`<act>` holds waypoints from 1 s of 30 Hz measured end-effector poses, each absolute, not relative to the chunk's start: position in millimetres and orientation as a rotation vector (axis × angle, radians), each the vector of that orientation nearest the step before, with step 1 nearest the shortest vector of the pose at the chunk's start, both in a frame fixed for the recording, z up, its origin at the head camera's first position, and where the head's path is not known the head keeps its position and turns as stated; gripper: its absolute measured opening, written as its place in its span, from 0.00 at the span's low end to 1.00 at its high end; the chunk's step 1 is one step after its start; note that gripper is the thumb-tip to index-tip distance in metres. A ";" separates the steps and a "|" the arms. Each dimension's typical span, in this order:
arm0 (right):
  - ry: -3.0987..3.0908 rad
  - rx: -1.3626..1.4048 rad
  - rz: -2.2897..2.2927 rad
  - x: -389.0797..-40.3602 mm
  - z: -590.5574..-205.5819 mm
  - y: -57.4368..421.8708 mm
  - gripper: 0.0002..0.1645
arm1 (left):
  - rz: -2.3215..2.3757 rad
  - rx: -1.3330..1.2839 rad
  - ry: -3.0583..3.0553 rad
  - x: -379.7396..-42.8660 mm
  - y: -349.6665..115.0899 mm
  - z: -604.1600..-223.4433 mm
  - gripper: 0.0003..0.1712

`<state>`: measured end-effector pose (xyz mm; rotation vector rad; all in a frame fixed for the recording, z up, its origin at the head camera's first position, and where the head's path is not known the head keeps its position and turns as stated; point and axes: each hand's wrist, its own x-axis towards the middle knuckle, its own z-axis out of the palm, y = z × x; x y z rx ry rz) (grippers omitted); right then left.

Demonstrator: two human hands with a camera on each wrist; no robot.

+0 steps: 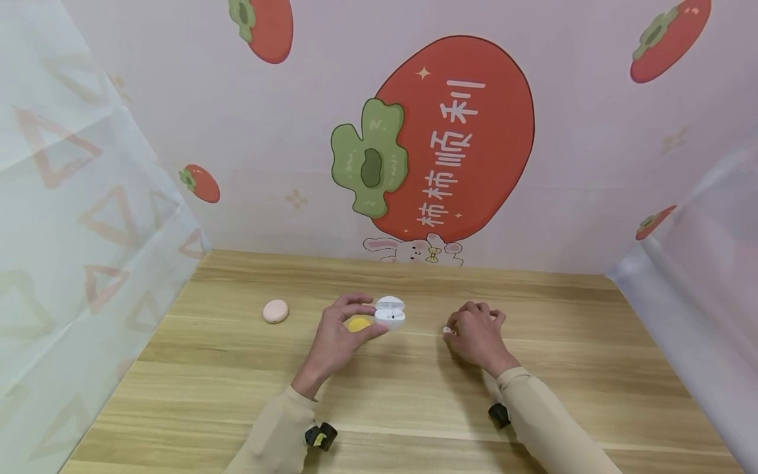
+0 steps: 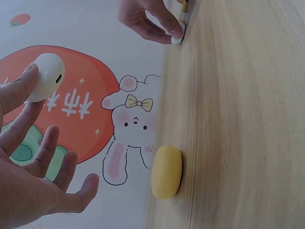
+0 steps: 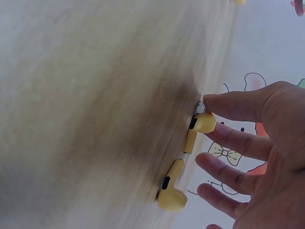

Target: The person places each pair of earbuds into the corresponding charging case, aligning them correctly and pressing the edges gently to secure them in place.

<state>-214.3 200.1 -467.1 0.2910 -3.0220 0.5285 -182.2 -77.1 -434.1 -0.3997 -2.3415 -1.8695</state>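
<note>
A pale pink wall (image 1: 296, 118) stands at the back, with a big red fruit (image 1: 491, 145) painted on it. A wood bench (image 1: 403, 401) runs up to it, and a white side sheet (image 1: 71, 204) hangs on the left. The left hand (image 1: 336, 334) holds up an open white case (image 1: 389, 317) and partly blocks the yellow case (image 1: 358, 324) in the head view. A round pink case (image 1: 276, 311) sits farther left. Two yellow buds (image 3: 172, 192) lie by the right hand (image 1: 477, 336), which pinches a tiny white bud (image 3: 200, 109) low at the bench.
</note>
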 end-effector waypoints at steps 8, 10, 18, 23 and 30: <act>-3.034 0.285 0.514 -214.5 -468.2 200.3 0.07 | -1.883 -0.405 -2.335 -182.0 -76.2 -434.9 0.14; -3.037 0.280 0.513 -215.1 -467.9 200.1 0.07 | -1.886 -0.404 -2.332 -181.8 -76.0 -434.7 0.14; -3.029 0.280 0.538 -215.9 -467.0 199.8 0.06 | -1.888 -0.401 -2.331 -181.2 -75.5 -434.9 0.15; -2.982 0.293 0.624 -214.6 -467.3 202.3 0.06 | -1.887 -0.396 -2.329 -181.1 -75.8 -435.5 0.15; -2.898 0.298 0.784 -211.2 -465.0 203.8 0.07 | -1.889 -0.396 -2.329 -181.0 -76.6 -436.4 0.15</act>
